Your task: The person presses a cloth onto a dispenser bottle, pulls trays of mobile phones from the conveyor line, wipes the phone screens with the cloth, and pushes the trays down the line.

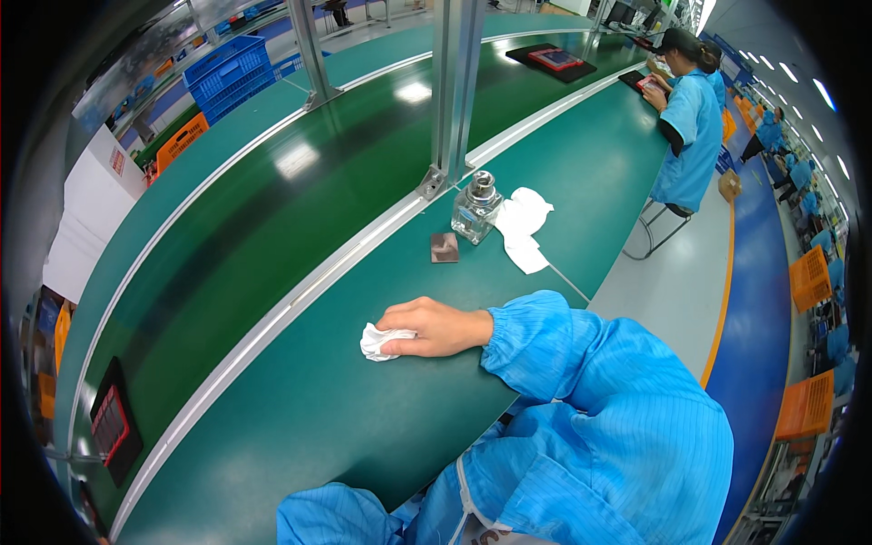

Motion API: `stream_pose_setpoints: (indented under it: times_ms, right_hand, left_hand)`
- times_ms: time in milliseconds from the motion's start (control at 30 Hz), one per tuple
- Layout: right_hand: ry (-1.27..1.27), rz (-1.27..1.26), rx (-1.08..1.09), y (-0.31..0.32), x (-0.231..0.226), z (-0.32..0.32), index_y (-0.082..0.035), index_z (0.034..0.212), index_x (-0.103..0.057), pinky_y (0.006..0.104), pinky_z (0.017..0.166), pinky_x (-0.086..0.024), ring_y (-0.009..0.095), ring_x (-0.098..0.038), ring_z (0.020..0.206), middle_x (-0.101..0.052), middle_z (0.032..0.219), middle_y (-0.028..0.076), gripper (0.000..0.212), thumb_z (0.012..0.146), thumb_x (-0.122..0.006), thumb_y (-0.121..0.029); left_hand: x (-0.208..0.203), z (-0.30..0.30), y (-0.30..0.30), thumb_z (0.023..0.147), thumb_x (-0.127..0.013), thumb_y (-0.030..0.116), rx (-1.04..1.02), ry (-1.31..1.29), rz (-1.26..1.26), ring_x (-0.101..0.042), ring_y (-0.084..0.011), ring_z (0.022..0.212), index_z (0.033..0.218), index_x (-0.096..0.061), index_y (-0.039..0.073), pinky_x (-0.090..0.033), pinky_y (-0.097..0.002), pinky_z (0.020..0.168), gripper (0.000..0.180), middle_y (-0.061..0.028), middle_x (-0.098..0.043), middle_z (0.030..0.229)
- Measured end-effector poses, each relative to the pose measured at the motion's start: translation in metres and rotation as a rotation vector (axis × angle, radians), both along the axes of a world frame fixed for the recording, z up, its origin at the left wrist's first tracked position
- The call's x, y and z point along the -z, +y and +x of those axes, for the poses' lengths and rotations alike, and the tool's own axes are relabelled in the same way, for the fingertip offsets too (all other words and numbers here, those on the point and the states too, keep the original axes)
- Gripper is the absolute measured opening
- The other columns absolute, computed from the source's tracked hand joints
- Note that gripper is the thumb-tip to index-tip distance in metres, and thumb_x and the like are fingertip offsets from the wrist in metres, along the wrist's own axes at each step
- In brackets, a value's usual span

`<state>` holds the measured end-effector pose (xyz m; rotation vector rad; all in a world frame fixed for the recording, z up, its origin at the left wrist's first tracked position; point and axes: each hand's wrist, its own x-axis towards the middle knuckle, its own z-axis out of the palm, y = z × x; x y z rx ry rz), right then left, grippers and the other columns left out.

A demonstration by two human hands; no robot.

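Note:
My right hand (pixel 434 327) is closed round a crumpled white wipe (pixel 374 343), pressing it on the green tabletop (pixel 272 409). Of my left arm only a blue sleeve (pixel 336 513) shows at the lower edge; the left hand is out of the picture. Beyond my right hand stand a clear glass bottle (pixel 476 216) with a metal top and, beside it, a small dark square plate (pixel 444 248). White wipes (pixel 523 227) lie loosely to the right of the bottle.
A metal post (pixel 454 91) rises at the bench's far edge. Behind runs a green conveyor (pixel 245 191) carrying black trays with red-framed devices (pixel 111 422) (pixel 554 59). A co-worker in blue (pixel 690 136) sits farther along at right. Blue crates (pixel 229 77) stand far left.

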<state>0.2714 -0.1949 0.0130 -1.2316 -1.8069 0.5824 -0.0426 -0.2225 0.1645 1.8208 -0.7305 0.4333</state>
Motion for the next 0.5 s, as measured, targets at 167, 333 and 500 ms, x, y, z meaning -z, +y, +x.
stream_pose_setpoints:
  times_ms: [167, 333, 500]
  right_hand:
    - [-0.031, -0.007, 0.013, 0.001, -0.001, 0.0, 0.002, 0.106, -0.062, 0.0398, 0.072, -0.052, 0.034, -0.065, 0.084, -0.065, 0.097, 0.017, 0.03, 0.09, -0.065, -0.023]
    - [0.007, -0.008, -0.022, 0.002, -0.002, 0.0, 0.001, 0.104, -0.062, 0.042, 0.073, -0.051, 0.037, -0.064, 0.084, -0.064, 0.096, 0.018, 0.029, 0.089, -0.065, -0.023]
    - [-0.059, 0.017, 0.035, -0.001, -0.006, 0.002, 0.002, 0.102, -0.063, 0.039, 0.069, -0.051, 0.034, -0.064, 0.08, -0.064, 0.093, 0.016, 0.026, 0.087, -0.068, -0.018]
  left_hand:
    - [0.005, -0.003, 0.0, 0.082, -0.057, 0.012, 0.078, 0.04, 0.049, -0.049, -0.0249, 0.063, 0.076, -0.056, 0.006, -0.035, -0.0397, 0.052, 0.008, -0.0106, -0.052, 0.072]
    - [0.013, -0.005, -0.003, 0.087, -0.055, 0.019, 0.155, -0.044, 0.144, -0.053, -0.0258, 0.068, 0.078, -0.058, 0.006, -0.043, -0.0401, 0.059, 0.016, -0.0105, -0.055, 0.074]
    - [0.008, 0.019, 0.001, 0.087, -0.055, 0.02, 0.208, -0.082, 0.209, -0.052, -0.0228, 0.064, 0.073, -0.056, 0.009, -0.04, -0.0395, 0.053, 0.018, -0.008, -0.053, 0.071]
